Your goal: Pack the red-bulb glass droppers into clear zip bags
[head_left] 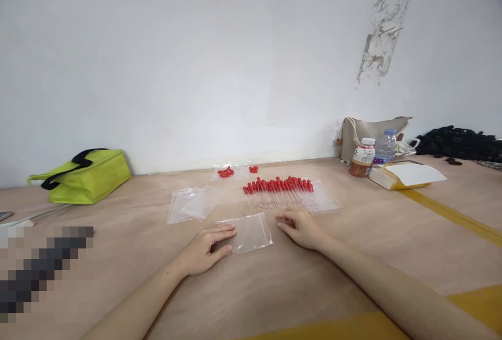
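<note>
A clear zip-lock bag (253, 234) lies flat before me, and it looks unfilled. On its left edge rest the outstretched fingers of my left hand (209, 248), with the thumb apart from them. Just off the bag's right side, my right hand (301, 229) is low over the table, its fingers loosely bent and apart, nothing visible in them. Beyond it lies a row of droppers (278, 185) with red rubber bulbs and thin clear stems, side by side, their bulbs pointing away from me. Part of another clear bag (327, 196) shows at the row's right end.
More clear zip-lock bags (188, 204) overlap at left. Small red pieces (226, 172) lie on clear plastic near the wall. A lime-green bag (92, 178) stands far left. At right are a brown drink bottle (362, 158), a clear bottle (387, 146), a beige bag (349, 133) and a box (382, 178).
</note>
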A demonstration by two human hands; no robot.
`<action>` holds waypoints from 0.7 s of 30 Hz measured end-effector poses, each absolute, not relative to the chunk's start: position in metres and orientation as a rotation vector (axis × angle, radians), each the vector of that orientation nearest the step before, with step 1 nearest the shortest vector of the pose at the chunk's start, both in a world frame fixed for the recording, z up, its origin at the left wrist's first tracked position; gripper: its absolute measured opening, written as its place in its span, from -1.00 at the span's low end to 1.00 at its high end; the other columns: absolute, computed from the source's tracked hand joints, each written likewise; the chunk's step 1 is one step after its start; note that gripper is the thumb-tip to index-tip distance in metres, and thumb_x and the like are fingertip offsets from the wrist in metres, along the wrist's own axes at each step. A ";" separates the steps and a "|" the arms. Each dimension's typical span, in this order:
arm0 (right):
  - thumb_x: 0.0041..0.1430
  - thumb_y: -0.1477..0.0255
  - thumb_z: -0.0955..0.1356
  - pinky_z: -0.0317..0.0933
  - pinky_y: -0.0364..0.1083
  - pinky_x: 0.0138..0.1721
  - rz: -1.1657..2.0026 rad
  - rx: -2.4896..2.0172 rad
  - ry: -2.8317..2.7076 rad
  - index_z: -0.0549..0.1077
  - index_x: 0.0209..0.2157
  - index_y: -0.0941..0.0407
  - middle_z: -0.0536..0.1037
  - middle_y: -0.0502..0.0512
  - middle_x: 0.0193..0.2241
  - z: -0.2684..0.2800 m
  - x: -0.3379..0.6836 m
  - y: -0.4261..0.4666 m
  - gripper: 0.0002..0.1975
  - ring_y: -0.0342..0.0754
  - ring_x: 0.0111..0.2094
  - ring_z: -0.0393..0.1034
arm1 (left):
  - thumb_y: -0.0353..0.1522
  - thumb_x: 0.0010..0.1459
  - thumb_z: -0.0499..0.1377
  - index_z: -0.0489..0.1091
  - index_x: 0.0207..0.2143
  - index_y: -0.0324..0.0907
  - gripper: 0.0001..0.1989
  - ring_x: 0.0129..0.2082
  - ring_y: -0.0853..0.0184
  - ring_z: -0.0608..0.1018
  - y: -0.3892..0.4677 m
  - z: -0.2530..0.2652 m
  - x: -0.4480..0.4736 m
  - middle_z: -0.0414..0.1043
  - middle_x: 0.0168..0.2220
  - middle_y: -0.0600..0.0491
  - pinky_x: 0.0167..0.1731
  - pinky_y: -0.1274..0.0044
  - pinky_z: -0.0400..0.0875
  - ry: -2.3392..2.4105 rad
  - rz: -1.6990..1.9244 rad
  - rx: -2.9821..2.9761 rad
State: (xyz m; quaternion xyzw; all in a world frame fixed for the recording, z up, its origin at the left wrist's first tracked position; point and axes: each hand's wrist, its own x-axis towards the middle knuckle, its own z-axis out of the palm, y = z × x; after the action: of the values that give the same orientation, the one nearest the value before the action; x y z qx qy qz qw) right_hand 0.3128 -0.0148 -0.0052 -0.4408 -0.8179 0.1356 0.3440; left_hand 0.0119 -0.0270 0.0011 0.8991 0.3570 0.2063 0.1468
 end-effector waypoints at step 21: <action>-0.17 0.61 0.31 0.23 -0.07 -0.39 0.362 -1.827 -1.644 0.31 -0.27 0.28 0.46 0.38 -0.34 0.003 0.250 0.098 -0.69 0.13 -0.30 0.40 | -0.29 0.15 0.07 0.28 0.01 -0.09 -0.64 0.05 0.21 0.29 -0.029 0.004 0.013 0.27 0.04 0.00 0.04 0.31 0.15 1.013 0.601 2.577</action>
State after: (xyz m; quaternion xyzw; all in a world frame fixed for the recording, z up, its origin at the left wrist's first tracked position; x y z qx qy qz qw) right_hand 0.2497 0.0980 0.0032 -0.6961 -0.6263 0.1379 0.3229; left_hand 0.0135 -0.0287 0.0037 0.8987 0.3533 0.2095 0.1536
